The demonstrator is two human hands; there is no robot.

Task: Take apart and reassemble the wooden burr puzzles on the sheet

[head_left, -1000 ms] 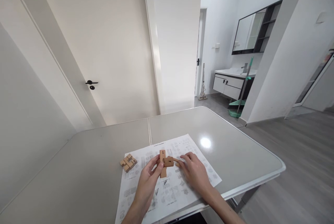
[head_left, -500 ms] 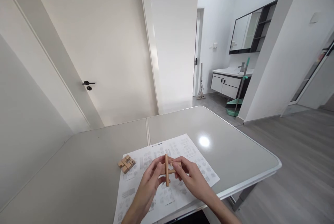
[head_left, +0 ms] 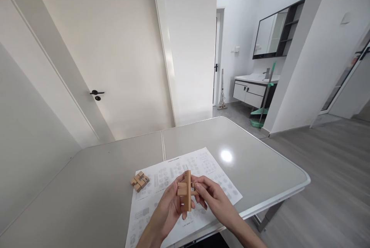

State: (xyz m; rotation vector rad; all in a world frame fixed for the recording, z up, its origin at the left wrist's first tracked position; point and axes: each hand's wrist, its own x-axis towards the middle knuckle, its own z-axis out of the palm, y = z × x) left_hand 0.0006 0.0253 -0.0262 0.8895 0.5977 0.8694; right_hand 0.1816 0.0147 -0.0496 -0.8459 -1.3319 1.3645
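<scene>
Currently, at the bottom centre of the frame, your left hand [head_left: 169, 211] and right hand [head_left: 215, 201] meet over the near edge of the table. Both are closed on the light-brown wooden puzzle assembly of crossed notched bars [head_left: 186, 191]. Your left hand's fingers curl around it from the left, with the thumb against the upright bar. Your right hand's fingertips pinch the cross bar from the right. The assembly is held clear of the surface, above the lower middle of the white printed instruction sheet [head_left: 208, 163]. Its longest bar stands nearly upright.

The sheet lies flat on the pale grey folding table with rounded corners [head_left: 86, 194], its near edge reaching the table's front edge. At the sheet's upper left corner, well apart from your hands, sits a small cluster of interlocked light-brown wooden blocks [head_left: 140, 181]. It rests partly on the paper and partly on the bare table. A bright ceiling-light reflection [head_left: 226, 156] shows on the tabletop just beyond the sheet's right corner.

Further back, in the left half of the frame, stands a closed white door with a black lever handle [head_left: 96, 94]. In the right background, an open area holds a white vanity cabinet with a basin [head_left: 250, 90] under a dark-framed wall mirror [head_left: 271, 34]. A green-handled broom [head_left: 268, 86] leans in front of the cabinet.
</scene>
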